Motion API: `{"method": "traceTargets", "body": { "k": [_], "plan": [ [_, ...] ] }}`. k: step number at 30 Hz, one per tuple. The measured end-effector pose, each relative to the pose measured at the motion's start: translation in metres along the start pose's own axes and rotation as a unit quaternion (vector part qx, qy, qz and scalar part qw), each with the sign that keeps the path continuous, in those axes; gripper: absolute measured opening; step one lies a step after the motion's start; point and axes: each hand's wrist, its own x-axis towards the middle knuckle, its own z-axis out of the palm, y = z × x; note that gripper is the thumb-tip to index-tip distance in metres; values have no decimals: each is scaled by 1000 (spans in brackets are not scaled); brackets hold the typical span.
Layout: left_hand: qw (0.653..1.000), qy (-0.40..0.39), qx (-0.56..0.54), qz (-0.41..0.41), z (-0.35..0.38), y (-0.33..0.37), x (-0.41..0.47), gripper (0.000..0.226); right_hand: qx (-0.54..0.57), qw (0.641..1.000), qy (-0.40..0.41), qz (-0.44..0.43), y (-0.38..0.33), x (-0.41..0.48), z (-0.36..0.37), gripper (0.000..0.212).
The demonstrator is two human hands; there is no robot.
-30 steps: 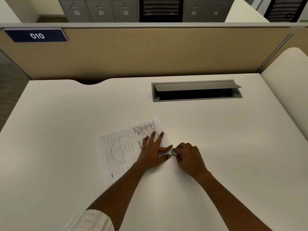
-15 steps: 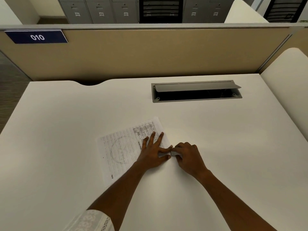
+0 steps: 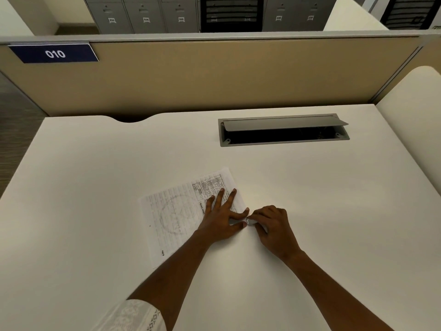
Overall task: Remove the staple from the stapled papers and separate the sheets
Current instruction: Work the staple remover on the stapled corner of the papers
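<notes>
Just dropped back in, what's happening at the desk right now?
A person is working on the stapled papers on the white desk. The left hand lies flat with fingers spread, pressing the papers down near their right edge. The right hand grips a small metal tool, its tip at that edge, beside the left thumb tip. The staple itself is too small to see, and the sheets lie together, not separated.

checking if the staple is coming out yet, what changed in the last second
Very little. The right hand, fingers curled round a small metal tool, edged slightly toward the left hand at the corner of the papers. The left hand stays pressed flat on the papers, which have not shifted on the desk.
</notes>
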Motion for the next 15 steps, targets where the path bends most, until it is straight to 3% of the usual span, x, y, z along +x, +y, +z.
{"method": "traceTargets", "body": {
  "k": [4,10,15],
  "plan": [
    [1000,1,4,2,0,-1,0,42,-1,1000,9,-1,1,-1,2,27],
    [1000,1,0,0,0,0,-1,43,59,993,-7,99,11,3,9,33],
    [1000,-1,2,0,0,0,-1,43,32,995,-34,90,7,5,5,27]
  ]
}}
